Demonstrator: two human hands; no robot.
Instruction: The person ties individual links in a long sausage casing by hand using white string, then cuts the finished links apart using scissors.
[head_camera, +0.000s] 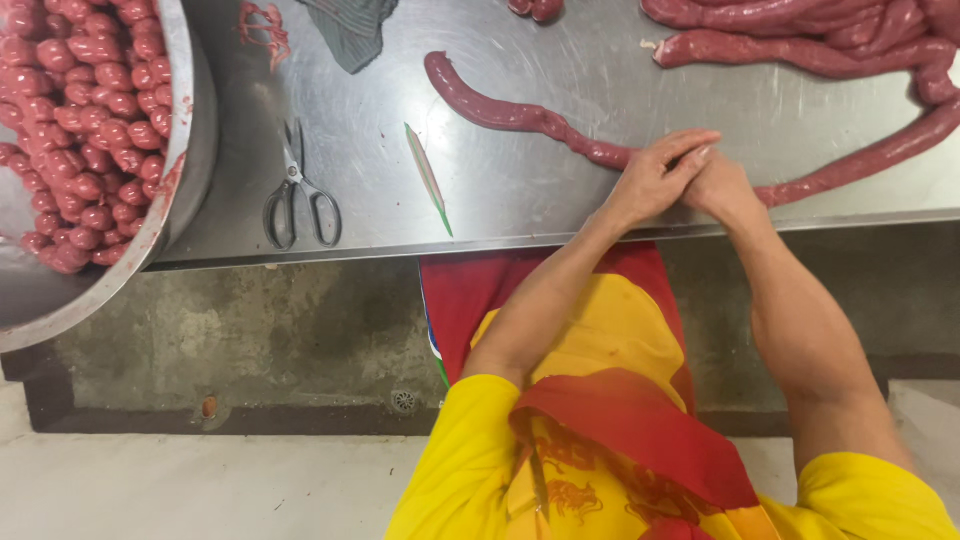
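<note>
Both hands pinching long sausage (520, 118) at table (560, 215) edge: left hand (655, 180) overlapping right hand (722, 188), fingers closing on casing. Scissors (297, 190), bowl (178, 150) lying left.

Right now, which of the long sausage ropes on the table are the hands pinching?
The nearest sausage rope, curving across the table's front; left hand and right hand pinch it. Others lie untouched behind.

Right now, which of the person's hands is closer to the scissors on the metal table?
The left. The left hand lies on the sausage rope, on the side toward the scissors, with bare table between. The right hand presses against it from the far side.
</note>
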